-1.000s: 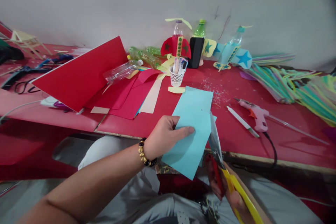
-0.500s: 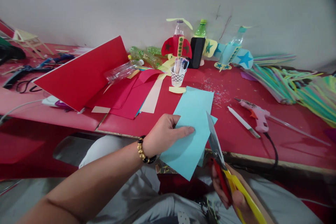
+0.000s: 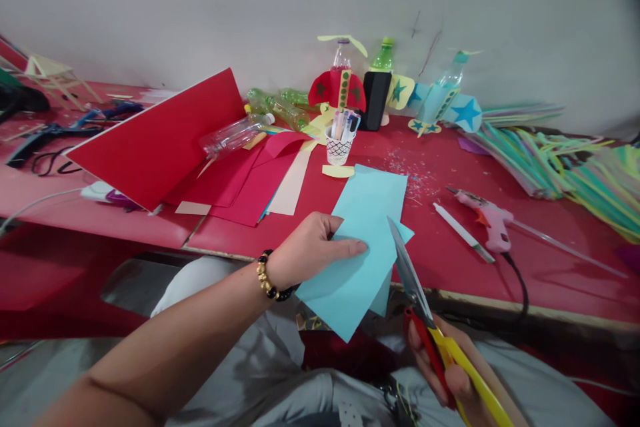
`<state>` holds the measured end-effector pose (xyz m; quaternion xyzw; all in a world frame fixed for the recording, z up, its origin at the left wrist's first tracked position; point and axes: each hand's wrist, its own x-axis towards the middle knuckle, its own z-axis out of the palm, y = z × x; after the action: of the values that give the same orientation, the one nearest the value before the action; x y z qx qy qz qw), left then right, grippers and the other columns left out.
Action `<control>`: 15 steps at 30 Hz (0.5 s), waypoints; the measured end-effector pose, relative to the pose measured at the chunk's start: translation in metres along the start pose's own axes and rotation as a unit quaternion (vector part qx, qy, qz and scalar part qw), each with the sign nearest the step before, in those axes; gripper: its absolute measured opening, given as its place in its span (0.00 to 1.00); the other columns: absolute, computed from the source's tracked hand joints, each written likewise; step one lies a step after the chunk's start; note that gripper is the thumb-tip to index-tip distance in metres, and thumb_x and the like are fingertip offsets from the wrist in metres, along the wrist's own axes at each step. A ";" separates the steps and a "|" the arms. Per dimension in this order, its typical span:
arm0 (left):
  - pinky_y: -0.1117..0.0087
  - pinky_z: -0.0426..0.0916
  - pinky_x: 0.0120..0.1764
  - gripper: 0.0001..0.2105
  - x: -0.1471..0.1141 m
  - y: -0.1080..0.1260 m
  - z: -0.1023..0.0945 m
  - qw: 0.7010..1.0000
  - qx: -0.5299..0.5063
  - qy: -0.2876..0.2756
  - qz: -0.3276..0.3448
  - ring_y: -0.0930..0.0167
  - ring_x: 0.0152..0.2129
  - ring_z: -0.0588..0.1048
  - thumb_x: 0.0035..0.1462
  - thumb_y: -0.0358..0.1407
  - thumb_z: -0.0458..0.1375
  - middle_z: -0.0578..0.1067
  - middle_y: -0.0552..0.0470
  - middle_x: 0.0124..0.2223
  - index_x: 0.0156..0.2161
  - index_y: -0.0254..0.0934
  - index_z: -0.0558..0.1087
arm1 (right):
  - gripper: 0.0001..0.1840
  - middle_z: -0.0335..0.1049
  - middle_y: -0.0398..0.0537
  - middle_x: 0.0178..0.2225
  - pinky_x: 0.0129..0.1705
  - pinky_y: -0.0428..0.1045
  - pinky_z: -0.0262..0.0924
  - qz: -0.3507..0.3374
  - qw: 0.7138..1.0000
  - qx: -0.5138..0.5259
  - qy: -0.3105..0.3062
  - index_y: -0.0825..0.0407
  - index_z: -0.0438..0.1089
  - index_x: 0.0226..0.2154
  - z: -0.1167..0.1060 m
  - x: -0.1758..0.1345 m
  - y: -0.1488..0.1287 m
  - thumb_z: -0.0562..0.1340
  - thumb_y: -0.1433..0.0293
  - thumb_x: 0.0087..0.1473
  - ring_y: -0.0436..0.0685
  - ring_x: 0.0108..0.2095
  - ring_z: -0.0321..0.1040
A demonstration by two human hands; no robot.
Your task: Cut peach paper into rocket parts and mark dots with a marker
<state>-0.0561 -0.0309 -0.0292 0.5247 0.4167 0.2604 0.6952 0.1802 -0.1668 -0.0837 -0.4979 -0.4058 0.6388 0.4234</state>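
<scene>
Light blue paper reaches over the table's front edge, and its near corner hangs above my lap. My left hand pinches it at the left side, thumb on top and fingers underneath. A second light blue piece shows from behind it at the right. In my right hand are scissors with red and yellow handles. Their blades point up and left, and the tips overlap the paper's right edge. Whether the blades are fully closed is hard to see.
A pink glue gun and a white marker lie at right. Behind the paper stands a cup of pens. Decorated bottle planes line the wall. Red sheets, a red board and a clear bottle are at left.
The near end of the blue paper has swung slightly left in my left hand. The scissor tips have shifted a little left over the paper's edge.
</scene>
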 end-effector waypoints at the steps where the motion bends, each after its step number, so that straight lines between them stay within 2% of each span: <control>1: 0.71 0.71 0.28 0.15 0.000 0.001 0.000 1.000 -0.006 -0.006 -0.002 0.68 0.26 0.78 0.49 0.43 0.65 0.80 0.44 0.34 0.33 0.30 0.76 | 0.33 0.57 0.37 0.17 0.20 0.44 0.45 -0.006 1.000 -0.008 -0.003 0.51 0.69 0.33 0.001 -0.001 0.000 0.66 0.40 0.37 0.45 0.16 0.49; 4: 0.70 0.72 0.30 0.14 0.000 0.003 -0.002 0.999 -0.021 -0.025 -0.009 0.68 0.27 0.78 0.49 0.42 0.65 0.80 0.43 0.35 0.35 0.31 0.76 | 0.33 0.58 0.37 0.20 0.20 0.45 0.45 -0.020 0.999 -0.022 -0.013 0.51 0.68 0.33 0.004 -0.002 -0.002 0.65 0.39 0.37 0.44 0.16 0.47; 9: 0.71 0.72 0.31 0.14 -0.001 0.004 -0.006 0.999 -0.017 -0.039 -0.015 0.67 0.28 0.79 0.49 0.42 0.65 0.80 0.43 0.37 0.36 0.31 0.77 | 0.30 0.63 0.40 0.26 0.21 0.45 0.45 -0.052 0.998 -0.032 0.007 0.49 0.68 0.38 0.012 -0.006 -0.005 0.62 0.41 0.44 0.44 0.17 0.46; 11: 0.71 0.72 0.31 0.15 -0.001 0.003 -0.006 0.999 -0.006 -0.050 -0.008 0.67 0.29 0.79 0.50 0.42 0.65 0.80 0.43 0.37 0.36 0.31 0.77 | 0.32 0.64 0.41 0.28 0.21 0.45 0.46 -0.049 0.998 -0.030 0.013 0.47 0.68 0.40 0.014 -0.008 -0.004 0.62 0.40 0.43 0.44 0.18 0.47; 15: 0.71 0.72 0.30 0.16 -0.002 0.002 -0.005 0.997 0.031 -0.066 -0.001 0.66 0.29 0.79 0.50 0.43 0.64 0.80 0.43 0.37 0.37 0.30 0.77 | 0.33 0.62 0.42 0.26 0.22 0.45 0.50 -0.038 0.999 -0.014 0.016 0.46 0.70 0.38 0.010 -0.007 0.004 0.63 0.39 0.39 0.47 0.20 0.51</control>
<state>-0.0612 -0.0295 -0.0273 0.5617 0.3783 0.2118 0.7047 0.1712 -0.1756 -0.0838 -0.4977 -0.4268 0.6085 0.4471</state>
